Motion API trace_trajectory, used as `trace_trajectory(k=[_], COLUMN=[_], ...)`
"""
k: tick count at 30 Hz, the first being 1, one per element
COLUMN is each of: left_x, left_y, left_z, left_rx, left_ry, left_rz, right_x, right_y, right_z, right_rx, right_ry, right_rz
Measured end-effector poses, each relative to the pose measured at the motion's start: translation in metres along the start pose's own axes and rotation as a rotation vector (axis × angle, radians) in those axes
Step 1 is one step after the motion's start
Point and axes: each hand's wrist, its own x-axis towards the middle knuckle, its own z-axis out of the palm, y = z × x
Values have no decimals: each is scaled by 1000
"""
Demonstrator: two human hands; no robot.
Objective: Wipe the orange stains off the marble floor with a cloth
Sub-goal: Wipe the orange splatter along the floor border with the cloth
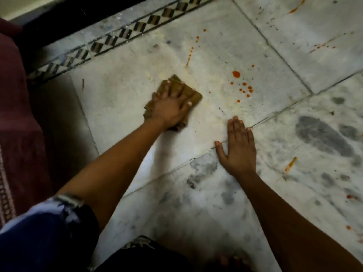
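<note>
Dim, vignetted edges; soft blur

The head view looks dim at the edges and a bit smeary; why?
In the head view light falls mostly on the middle tile, where the orange stains show sharply; corners fade dark. The left hand on the cloth is slightly soft, the near sleeve is blurred, and the tile border bows from the wide lens.

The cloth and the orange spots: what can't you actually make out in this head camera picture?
- Head view: the middle of the cloth and the floor beneath it are hidden by the left hand pressing on it.
- Marble floor under the flat right hand: covered, so stains there are unknowable.
- Orange streak at the top right: more may continue past the frame edge.
- Bottom left: the sleeve is blurred.
</note>
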Motion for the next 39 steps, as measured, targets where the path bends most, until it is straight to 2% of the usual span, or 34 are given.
trace_trajectory(k=[2, 5, 6, 10, 12, 14, 16, 19, 21, 22, 24, 27, 30, 32, 35, 39], left_x=[-32, -72, -77, -51, -28, -11, -9, -44, -70, -79, -83, -62, -12, 12, 10, -29], left_y=[10, -19, -34, -71, -57, -30, -1, 24, 11, -4, -35, -59, -25, 6, 39, 21], left_z=[20, 35, 34, 14, 7, 3, 9, 28, 37, 37, 31, 8, -7, -9, 1, 18], left_rx=[114, 198, 190, 103, 58, 20, 51, 167, 204, 208, 205, 148, 38, 39, 140, 223], left_ry=[26, 101, 119, 116, 119, 112, 84, 48, 35, 38, 41, 65, 39, -2, -49, -26], left_rz=[134, 277, 243, -80, -180, -200, -119, 160, 339, 375, 303, -28, -149, -85, 125, 359], right_x=[0, 1, 1, 0, 0, 1, 1, 0, 0, 1, 0, 1, 0, 0, 2, 16], right_y=[0, 0, 1, 0, -1, -1, -2, -1, 1, 2, 4, -4, 0, 3, 2, 16], right_z=[0, 0, 0, 0, 0, -1, -2, -1, -2, -2, -1, 0, -2, -3, -5, -14], right_rx=[5, 9, 10, 9, 16, 19, 25, 37, 33, 29, 25, 44, 37, 47, 119, 116], right_ry=[2, 9, 8, 20, 17, 17, 19, 21, 24, 24, 26, 11, 1, 0, 26, 103], right_rz=[-1, -5, -4, -8, -11, -16, -13, -6, -9, -9, 7, -10, 2, -7, 23, 116])
